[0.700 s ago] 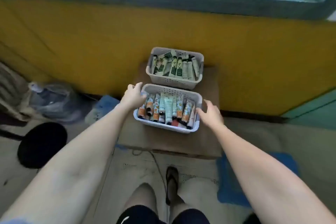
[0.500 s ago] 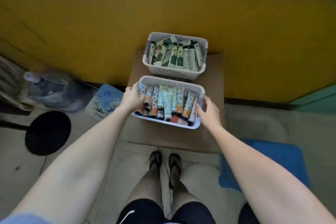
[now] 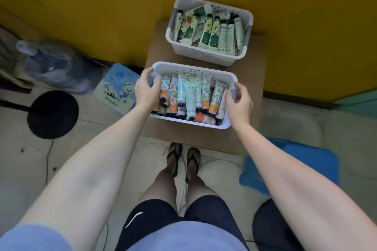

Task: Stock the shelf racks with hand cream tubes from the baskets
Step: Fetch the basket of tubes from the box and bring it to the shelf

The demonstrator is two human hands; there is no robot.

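Two white perforated baskets stand on a brown cardboard box (image 3: pixel 253 79). The near basket (image 3: pixel 195 68) is packed with several orange, pink and pale green hand cream tubes (image 3: pixel 189 96). My left hand (image 3: pixel 145 89) grips its left rim, thumb inside against the tubes. My right hand (image 3: pixel 239 103) grips its right rim with curled fingers. The far basket (image 3: pixel 206 56) holds several green and white tubes (image 3: pixel 212 32) and nobody touches it. No shelf rack is in view.
A yellow wall (image 3: pixel 102 6) runs behind the box. On the floor at left lie a clear water jug (image 3: pixel 51 65), a blue bear-print tin (image 3: pixel 116 89) and a black round stand base (image 3: pixel 53 114). A blue mat (image 3: pixel 289 161) lies at right. My feet (image 3: pixel 183 157) stand just before the box.
Both hands reached in from either side and closed round the near basket's side rims. The camera tilted downward, so the window dropped out of view.
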